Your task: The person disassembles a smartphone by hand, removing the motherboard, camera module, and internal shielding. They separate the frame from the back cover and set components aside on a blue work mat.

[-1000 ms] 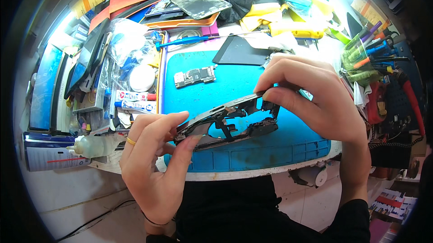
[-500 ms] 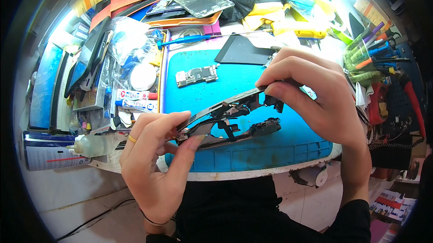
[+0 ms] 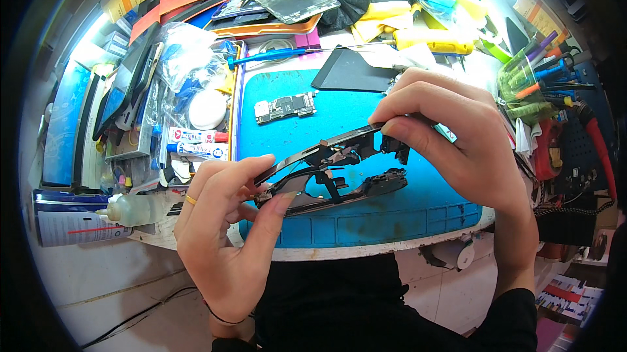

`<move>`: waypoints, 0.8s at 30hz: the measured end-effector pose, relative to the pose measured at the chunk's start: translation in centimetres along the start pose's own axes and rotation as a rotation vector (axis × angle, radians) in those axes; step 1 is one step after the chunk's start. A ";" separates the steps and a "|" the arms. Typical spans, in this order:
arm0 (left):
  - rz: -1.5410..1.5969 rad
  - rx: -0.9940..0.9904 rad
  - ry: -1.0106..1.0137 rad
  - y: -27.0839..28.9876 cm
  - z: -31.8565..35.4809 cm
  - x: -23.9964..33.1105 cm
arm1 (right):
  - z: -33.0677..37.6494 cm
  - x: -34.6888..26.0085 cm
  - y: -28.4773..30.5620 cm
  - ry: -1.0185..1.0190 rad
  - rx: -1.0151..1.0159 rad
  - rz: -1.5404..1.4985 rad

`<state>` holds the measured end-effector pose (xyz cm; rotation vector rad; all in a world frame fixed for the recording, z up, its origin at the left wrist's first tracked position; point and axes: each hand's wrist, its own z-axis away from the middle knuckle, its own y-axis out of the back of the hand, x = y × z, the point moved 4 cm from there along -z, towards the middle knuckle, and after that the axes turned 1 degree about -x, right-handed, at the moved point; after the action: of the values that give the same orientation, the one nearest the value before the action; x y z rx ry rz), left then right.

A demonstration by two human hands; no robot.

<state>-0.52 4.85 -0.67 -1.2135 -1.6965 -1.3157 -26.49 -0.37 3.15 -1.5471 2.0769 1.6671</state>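
A dark, stripped phone frame (image 3: 333, 169) with small parts and cables inside is held edge-on above the blue work mat (image 3: 366, 221). My left hand (image 3: 222, 234), with a gold ring on one finger, grips its near left end between thumb and fingers. My right hand (image 3: 450, 136) pinches its far right end from above. On the mat behind the frame lies a small green and silver circuit board (image 3: 285, 107).
A black flat panel (image 3: 349, 68) lies at the mat's far edge. Glue tubes (image 3: 196, 143), a clear bottle (image 3: 137, 208) and plastic bags crowd the left. Yellow tools (image 3: 431, 42) and a cup of screwdrivers (image 3: 529, 84) stand at the right. The bench edge runs below the mat.
The frame has tilted slightly between my hands, and my right fingers have shifted a little along its far end. Both hands keep their hold.
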 end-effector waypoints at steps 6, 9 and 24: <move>0.000 -0.002 -0.006 0.0 0.0 0.0 | 0.0 0.2 -0.2 -0.003 -0.009 -0.013; 0.004 0.003 0.007 0.0 0.0 0.1 | 0.0 0.2 -0.1 0.004 -0.019 -0.008; -0.002 0.006 -0.012 0.0 0.0 0.0 | 0.0 0.3 -0.1 -0.018 -0.085 -0.008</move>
<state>-0.55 4.81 -0.70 -1.2182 -1.7093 -1.3060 -26.54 -0.52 2.89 -1.5557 2.0129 1.7816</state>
